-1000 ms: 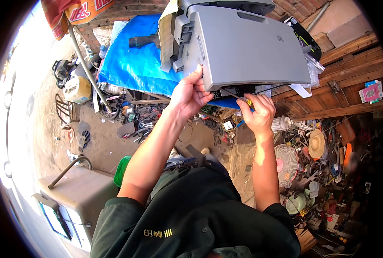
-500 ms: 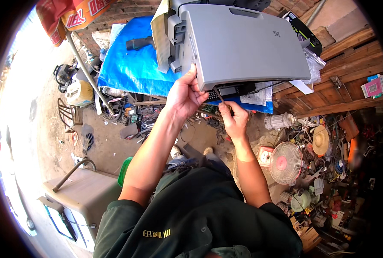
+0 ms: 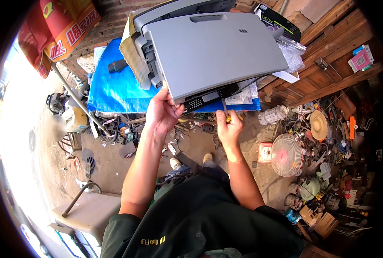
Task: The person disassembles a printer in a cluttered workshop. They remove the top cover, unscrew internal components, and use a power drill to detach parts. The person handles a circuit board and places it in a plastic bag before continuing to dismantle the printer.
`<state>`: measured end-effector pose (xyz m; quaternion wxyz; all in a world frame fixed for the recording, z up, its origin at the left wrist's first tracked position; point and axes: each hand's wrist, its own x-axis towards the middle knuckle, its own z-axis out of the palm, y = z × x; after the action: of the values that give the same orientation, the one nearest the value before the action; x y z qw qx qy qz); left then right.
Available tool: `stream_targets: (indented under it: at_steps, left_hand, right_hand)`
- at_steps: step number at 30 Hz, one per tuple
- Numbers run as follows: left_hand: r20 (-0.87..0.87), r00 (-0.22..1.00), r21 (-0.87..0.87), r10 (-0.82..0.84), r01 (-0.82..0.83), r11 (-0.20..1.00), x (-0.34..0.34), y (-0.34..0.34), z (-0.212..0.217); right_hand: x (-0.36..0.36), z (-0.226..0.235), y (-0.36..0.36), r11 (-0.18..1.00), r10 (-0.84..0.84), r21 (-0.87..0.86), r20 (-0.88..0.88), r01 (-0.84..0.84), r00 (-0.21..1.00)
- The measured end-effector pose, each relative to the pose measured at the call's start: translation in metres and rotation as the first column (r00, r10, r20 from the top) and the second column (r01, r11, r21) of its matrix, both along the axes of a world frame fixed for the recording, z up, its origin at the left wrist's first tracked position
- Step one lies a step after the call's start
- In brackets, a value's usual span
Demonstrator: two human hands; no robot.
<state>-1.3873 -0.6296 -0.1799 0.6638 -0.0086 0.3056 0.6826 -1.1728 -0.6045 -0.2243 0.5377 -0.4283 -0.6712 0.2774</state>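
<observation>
A large grey printer [image 3: 217,53] with a broad smooth cover stands on a blue tarp [image 3: 114,96]. My left hand [image 3: 162,112] grips the near left corner of that cover, thumb on top and fingers curled beneath. Below the cover's near edge, a black control panel with buttons [image 3: 195,103] shows. My right hand [image 3: 230,130] is closed round a screwdriver [image 3: 228,118] with a yellow handle. Its thin shaft points away from me, up toward the right part of the black panel; whether the tip touches anything, I cannot tell.
A black box [image 3: 277,21] and bubble wrap [image 3: 291,56] lie right of the printer. Scrap parts litter the ground under the tarp's edge. On the right are a motor [image 3: 274,115], a fan [image 3: 286,155] and heaped parts. A beige metal cabinet [image 3: 86,208] stands at lower left.
My right hand and the screwdriver have moved right, away from my left hand. The view has shifted, so the printer sits further left. My left hand still holds the cover's corner.
</observation>
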Motion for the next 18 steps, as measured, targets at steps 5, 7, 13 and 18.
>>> stream_targets:
  at_steps: [5,7,13,18]
  left_hand:
    - [-0.026,0.999,-0.016,0.042,-0.043,0.999,0.005,0.000,0.000]
    - [-0.118,0.991,-0.060,0.069,-0.076,0.995,0.008,-0.005,0.012]
    - [-0.483,0.866,-0.101,0.130,-0.203,0.974,0.001,-0.014,0.024]
    - [-0.800,0.309,0.409,0.514,-0.346,0.845,-0.026,0.000,0.089]
  right_hand:
    - [0.082,0.063,0.047,0.999,-0.015,-0.043,-0.222,0.006,0.975]
    - [0.099,0.102,0.081,0.975,-0.175,-0.190,-0.336,0.115,0.925]
    - [0.142,0.133,0.153,0.958,0.099,-0.259,-0.093,-0.120,0.991]
    - [0.151,0.124,0.173,0.978,0.158,-0.150,0.078,-0.145,0.984]
